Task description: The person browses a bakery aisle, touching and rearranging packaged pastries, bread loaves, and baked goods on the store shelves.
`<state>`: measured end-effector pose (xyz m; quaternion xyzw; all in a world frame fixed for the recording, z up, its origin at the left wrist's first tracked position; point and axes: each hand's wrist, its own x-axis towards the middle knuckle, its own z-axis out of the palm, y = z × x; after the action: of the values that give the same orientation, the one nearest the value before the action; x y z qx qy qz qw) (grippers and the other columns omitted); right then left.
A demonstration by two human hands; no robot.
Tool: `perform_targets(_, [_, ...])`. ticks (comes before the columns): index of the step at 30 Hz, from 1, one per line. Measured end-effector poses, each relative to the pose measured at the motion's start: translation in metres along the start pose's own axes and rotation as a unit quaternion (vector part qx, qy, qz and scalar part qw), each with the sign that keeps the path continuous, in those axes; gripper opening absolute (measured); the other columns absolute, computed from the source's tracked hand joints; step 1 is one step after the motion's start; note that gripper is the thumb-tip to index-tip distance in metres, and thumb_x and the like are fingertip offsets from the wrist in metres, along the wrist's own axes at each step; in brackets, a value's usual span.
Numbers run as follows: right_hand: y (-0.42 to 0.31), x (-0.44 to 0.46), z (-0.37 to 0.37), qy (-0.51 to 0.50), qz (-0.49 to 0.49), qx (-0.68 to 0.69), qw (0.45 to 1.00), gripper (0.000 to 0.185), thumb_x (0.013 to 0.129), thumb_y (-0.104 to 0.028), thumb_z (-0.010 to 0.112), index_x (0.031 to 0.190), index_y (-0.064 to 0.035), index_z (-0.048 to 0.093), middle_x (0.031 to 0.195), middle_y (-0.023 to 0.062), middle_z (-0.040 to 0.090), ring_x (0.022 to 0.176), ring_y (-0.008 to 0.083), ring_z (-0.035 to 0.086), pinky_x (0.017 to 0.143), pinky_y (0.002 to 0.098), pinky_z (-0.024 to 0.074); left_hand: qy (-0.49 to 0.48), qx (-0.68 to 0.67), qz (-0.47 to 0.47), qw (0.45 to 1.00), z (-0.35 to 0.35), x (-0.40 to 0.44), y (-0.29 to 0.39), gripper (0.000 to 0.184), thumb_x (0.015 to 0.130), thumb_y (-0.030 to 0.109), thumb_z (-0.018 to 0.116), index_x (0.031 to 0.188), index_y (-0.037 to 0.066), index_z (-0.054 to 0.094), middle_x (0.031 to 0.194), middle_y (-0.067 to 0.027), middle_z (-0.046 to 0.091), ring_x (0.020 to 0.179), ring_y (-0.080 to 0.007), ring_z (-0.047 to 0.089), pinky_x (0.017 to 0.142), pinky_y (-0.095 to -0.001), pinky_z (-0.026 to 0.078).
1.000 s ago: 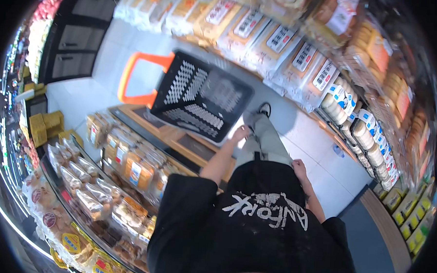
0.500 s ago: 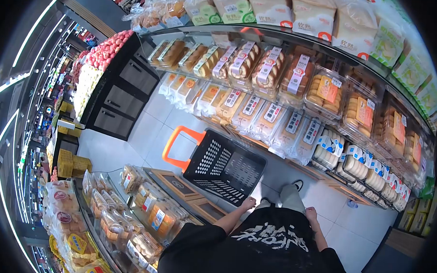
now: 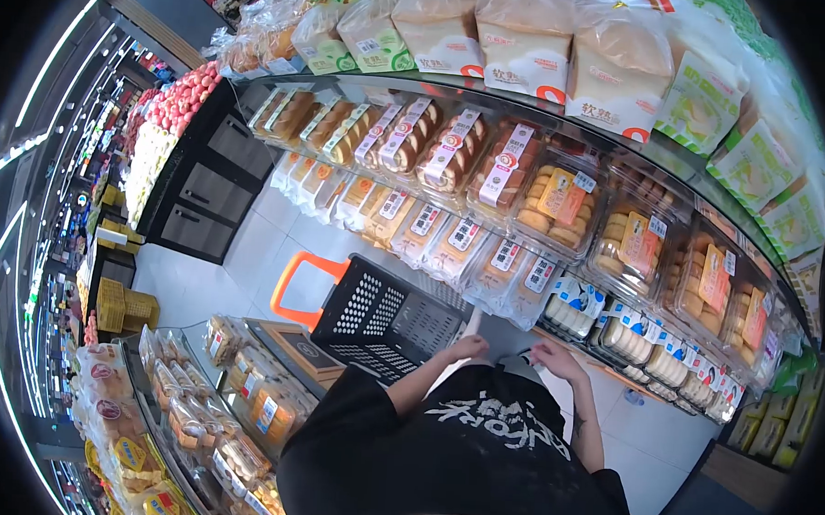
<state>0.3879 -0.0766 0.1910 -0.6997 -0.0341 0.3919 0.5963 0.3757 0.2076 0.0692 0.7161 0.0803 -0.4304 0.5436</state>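
My left hand (image 3: 468, 348) is in front of my black shirt, beside the near end of a black shopping basket (image 3: 387, 316) with an orange handle (image 3: 292, 284). Its fingers are loosely bent and apart, with nothing visible in them. To its right, my right hand (image 3: 555, 359) is raised over my lap, fingers slightly curled and apart, also with nothing visible in them. Just beyond it are packs of white round buns (image 3: 574, 306) on the low shelf. The basket stands on the floor; its visible inside holds nothing.
Ahead, a curved shelf holds boxed cookies (image 3: 555, 207), swiss rolls (image 3: 452, 151) and bagged loaves (image 3: 523, 46). At lower left a display holds packaged bread (image 3: 272, 408). Red fruit (image 3: 185, 100) tops a black cabinet (image 3: 204, 184). Yellow crates (image 3: 125, 308) stand at far left.
The view has tilted up and shifted toward the shelves, showing their upper rows. Both hands have risen from beside my thighs and come closer together in front of me.
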Motion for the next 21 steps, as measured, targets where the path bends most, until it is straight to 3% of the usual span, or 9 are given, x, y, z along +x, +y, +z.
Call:
perform_targets(2, [-0.095, 0.003, 0.007, -0.034, -0.009, -0.030, 0.999, 0.021, 0.087, -0.017, 0.048, 0.101, -0.0025, 0.051, 0.088, 0.0059, 0.058, 0.081, 0.0125, 0.057, 0.073, 0.0251, 0.0446, -0.001, -0.052, 0.086, 0.995, -0.014, -0.025, 0.076, 0.023, 0.085, 0.021, 0.045, 0.096, 0.003, 0.055, 0.090, -0.0052, 0.057, 0.082, -0.0123, 0.055, 0.074, -0.0263, 0.045])
perform_targets(3, [-0.123, 0.013, 0.010, -0.035, -0.076, -0.048, 0.995, 0.023, 0.086, -0.019, 0.050, 0.103, -0.0027, 0.051, 0.088, 0.0066, 0.058, 0.081, 0.0128, 0.058, 0.071, 0.0254, 0.0450, 0.023, -0.041, 0.146, 0.988, -0.025, -0.030, 0.103, 0.021, 0.086, 0.018, 0.044, 0.095, 0.002, 0.055, 0.090, -0.0048, 0.057, 0.083, -0.0116, 0.054, 0.075, -0.0264, 0.044])
perform_targets(5, [-0.181, 0.028, 0.023, -0.011, -0.197, -0.070, 0.978, 0.026, 0.084, -0.019, 0.053, 0.104, -0.0025, 0.050, 0.089, 0.0081, 0.059, 0.081, 0.0144, 0.059, 0.070, 0.0268, 0.0456, 0.144, -0.164, 0.303, 0.928, -0.045, -0.055, 0.166, 0.017, 0.087, 0.011, 0.040, 0.089, 0.002, 0.054, 0.082, -0.0028, 0.055, 0.077, -0.0097, 0.051, 0.070, -0.0241, 0.042])
perform_targets(6, [-0.212, 0.033, 0.033, 0.015, -0.251, -0.071, 0.965, 0.026, 0.084, -0.017, 0.053, 0.104, -0.0020, 0.049, 0.091, 0.0088, 0.059, 0.082, 0.0157, 0.059, 0.071, 0.0278, 0.0458, 0.244, -0.130, 0.303, 0.912, -0.058, -0.076, 0.205, 0.015, 0.087, 0.007, 0.039, 0.089, 0.002, 0.053, 0.081, -0.0019, 0.053, 0.076, -0.0094, 0.048, 0.070, -0.0235, 0.041])
perform_targets(8, [-0.261, 0.051, 0.052, 0.068, -0.319, -0.106, 0.939, 0.029, 0.082, -0.013, 0.055, 0.107, -0.0027, 0.047, 0.097, 0.0108, 0.056, 0.086, 0.0202, 0.058, 0.075, 0.0307, 0.0452, 0.337, -0.159, 0.378, 0.847, -0.093, -0.096, 0.250, 0.016, 0.089, 0.009, 0.040, 0.084, 0.002, 0.053, 0.078, -0.0020, 0.053, 0.074, -0.0099, 0.048, 0.070, -0.0228, 0.040])
perform_targets(11, [-0.323, 0.075, 0.079, 0.113, -0.417, -0.135, 0.892, 0.039, 0.079, -0.009, 0.054, 0.115, -0.0021, 0.041, 0.108, 0.0151, 0.050, 0.098, 0.0251, 0.052, 0.082, 0.0328, 0.0422, 0.477, -0.154, 0.424, 0.754, -0.141, -0.140, 0.311, 0.015, 0.088, 0.009, 0.041, 0.083, 0.001, 0.052, 0.078, -0.0037, 0.054, 0.075, -0.0103, 0.049, 0.072, -0.0230, 0.040])
perform_targets(15, [-0.392, 0.121, 0.098, 0.183, -0.488, -0.205, 0.828, 0.048, 0.077, -0.008, 0.055, 0.120, -0.0012, 0.035, 0.113, 0.0173, 0.045, 0.106, 0.0273, 0.047, 0.086, 0.0340, 0.0404, 0.531, -0.177, 0.520, 0.645, -0.224, -0.164, 0.353, 0.009, 0.086, 0.003, 0.042, 0.092, 0.001, 0.048, 0.086, -0.0059, 0.054, 0.080, -0.0118, 0.050, 0.076, -0.0254, 0.041])
perform_targets(17, [-0.426, 0.151, 0.105, 0.207, -0.505, -0.196, 0.815, 0.051, 0.076, -0.010, 0.056, 0.121, -0.0002, 0.034, 0.115, 0.0186, 0.044, 0.107, 0.0295, 0.046, 0.088, 0.0352, 0.0386, 0.548, -0.185, 0.533, 0.618, -0.268, -0.170, 0.370, 0.010, 0.084, 0.004, 0.046, 0.094, 0.000, 0.048, 0.088, -0.0070, 0.054, 0.083, -0.0139, 0.052, 0.078, -0.0265, 0.041])
perform_targets(21, [-0.479, 0.223, 0.119, 0.236, -0.531, -0.219, 0.784, 0.056, 0.076, -0.013, 0.055, 0.123, 0.0045, 0.030, 0.119, 0.0232, 0.040, 0.112, 0.0342, 0.041, 0.094, 0.0373, 0.0332, 0.609, -0.074, 0.505, 0.607, -0.357, -0.160, 0.389, 0.032, 0.079, 0.005, 0.052, 0.109, -0.001, 0.043, 0.107, -0.0093, 0.050, 0.098, -0.0177, 0.050, 0.085, -0.0296, 0.040])
